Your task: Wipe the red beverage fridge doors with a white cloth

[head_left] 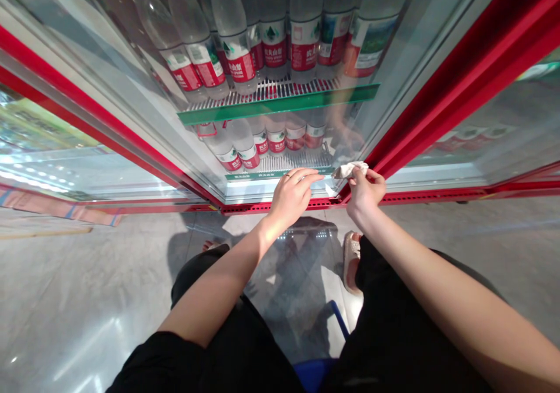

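Observation:
My right hand is closed round a crumpled white cloth and presses it against the lower right corner of the glass fridge door. My left hand lies flat against the same glass near its bottom edge, fingers stretched out, a ring on one finger. Behind the glass stand water bottles with red labels on a wire shelf, and more bottles on the shelf below.
The door has a red frame; neighbouring glass doors flank it on both sides. I crouch on a shiny grey floor in black trousers, a sandalled foot below my right hand. Something blue lies between my knees.

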Demonstrator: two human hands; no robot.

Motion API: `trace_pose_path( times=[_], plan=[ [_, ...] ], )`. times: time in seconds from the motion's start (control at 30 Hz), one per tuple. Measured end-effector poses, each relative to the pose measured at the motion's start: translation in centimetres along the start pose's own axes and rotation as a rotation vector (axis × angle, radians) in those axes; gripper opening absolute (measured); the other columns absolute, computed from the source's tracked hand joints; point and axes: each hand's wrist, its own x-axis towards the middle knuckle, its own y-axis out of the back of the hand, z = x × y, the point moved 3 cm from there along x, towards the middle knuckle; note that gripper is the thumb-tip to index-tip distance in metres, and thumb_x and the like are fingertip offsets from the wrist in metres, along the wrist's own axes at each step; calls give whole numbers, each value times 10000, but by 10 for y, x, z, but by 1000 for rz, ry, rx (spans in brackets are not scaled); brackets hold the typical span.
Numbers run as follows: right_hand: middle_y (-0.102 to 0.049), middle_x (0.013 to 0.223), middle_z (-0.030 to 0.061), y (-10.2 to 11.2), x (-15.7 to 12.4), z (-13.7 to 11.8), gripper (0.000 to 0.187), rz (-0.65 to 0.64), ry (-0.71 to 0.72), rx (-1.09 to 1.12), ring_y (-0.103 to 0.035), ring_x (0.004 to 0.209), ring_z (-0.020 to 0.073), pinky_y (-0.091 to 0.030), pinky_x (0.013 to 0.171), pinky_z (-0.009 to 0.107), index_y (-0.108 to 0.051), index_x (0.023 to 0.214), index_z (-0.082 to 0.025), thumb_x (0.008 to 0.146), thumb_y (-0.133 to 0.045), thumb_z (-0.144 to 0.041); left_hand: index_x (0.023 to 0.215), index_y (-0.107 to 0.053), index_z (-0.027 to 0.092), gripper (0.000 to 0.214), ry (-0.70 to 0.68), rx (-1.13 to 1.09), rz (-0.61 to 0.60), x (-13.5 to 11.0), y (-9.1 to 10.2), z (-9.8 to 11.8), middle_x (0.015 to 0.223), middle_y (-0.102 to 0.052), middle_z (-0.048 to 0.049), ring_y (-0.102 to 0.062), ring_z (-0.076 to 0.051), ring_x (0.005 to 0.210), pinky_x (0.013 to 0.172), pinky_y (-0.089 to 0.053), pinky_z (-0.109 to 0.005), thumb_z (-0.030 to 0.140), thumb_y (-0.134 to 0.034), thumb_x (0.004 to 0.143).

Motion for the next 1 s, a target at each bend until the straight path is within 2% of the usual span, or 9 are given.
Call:
trace_pose_path(
  times=[0.27,0.47,0.6,0.8,0.87,0.93,1.0],
  plan=[
    [-642,722,-60,1,3,21,319,22,-105,-46,-638,637,122,-602,609,257,-587,819,-234,749,-896,-277,1221,-758,240,462,14,22,-10,-6,4,-3,1308,-769,-65,-664,-210,1302,1121,-538,-418,-6,-467,961],
    [-640,663,-45,-4,3,32,317,-1,-246,-43,-677,637,154,-647,603,288,-551,703,-232,767,-852,-157,1209,-763,232,446,-6,54,-20,-11,6,-4,1318,-767,-67,-661,-217,1298,1139,-525,-415,-8,-483,958],
    [-656,680,-46,-3,7,29,304,-1,-277,-20,-694,667,155,-676,655,296,-555,725,-239,811,-830,-142,1196,-768,231,445,-9,68,-33,-13,8,-6,1325,-765,-72,-657,-224,1302,1134,-526,-426,-11,-488,949],
    [-671,754,-48,6,7,34,279,-19,-320,-16,-684,710,105,-650,696,234,-565,760,-207,890,-794,-113,1255,-751,237,461,18,111,-70,-14,9,-7,1365,-753,-80,-642,-241,1354,1136,-528,-440,-2,-495,956],
    [-681,804,-35,6,4,41,199,-35,-349,-33,-678,719,100,-634,683,232,-609,823,-180,935,-768,-136,1328,-726,228,487,22,148,-97,-15,7,-8,1413,-734,-90,-625,-254,1391,1163,-525,-458,1,-507,956],
    [-713,925,0,5,2,48,106,-69,-369,-48,-691,770,117,-630,686,260,-679,985,-152,989,-747,-233,1412,-681,219,531,12,201,-126,-16,7,-8,1489,-696,-97,-587,-259,1451,1198,-516,-468,4,-513,957],
    [-730,1045,29,1,1,50,223,-134,-344,-35,-709,828,137,-635,705,292,-697,1142,-152,1022,-725,-337,1487,-627,207,570,-39,272,-161,-16,8,-6,1576,-635,-94,-522,-249,1528,1236,-498,-460,11,-504,967]
  ],
)
